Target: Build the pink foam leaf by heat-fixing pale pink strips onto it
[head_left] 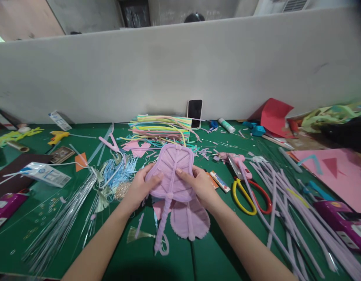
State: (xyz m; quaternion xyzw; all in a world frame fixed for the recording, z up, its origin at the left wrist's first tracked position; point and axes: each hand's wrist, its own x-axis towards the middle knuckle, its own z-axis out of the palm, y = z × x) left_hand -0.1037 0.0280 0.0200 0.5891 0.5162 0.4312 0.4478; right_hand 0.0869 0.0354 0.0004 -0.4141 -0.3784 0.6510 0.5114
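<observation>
The lilac, lobed, ribbed fan of soft, fuzzy-looking material (172, 177) is held over the middle of the green, flat surface (239, 228), its lilac, spiral-wrapped handle (160, 228) pointing toward seven o'clock and a lilac, scalloped, ribbed panel (182, 220) showing below at five o'clock. The grip of the left hand (143, 185) is clamped on the fan's edge near nine o'clock, that of the right hand (203, 185) near three, thumbs on its face. It looks light, grippy and easily creased, so the thicker rim or handle joint seems safest to hold.
</observation>
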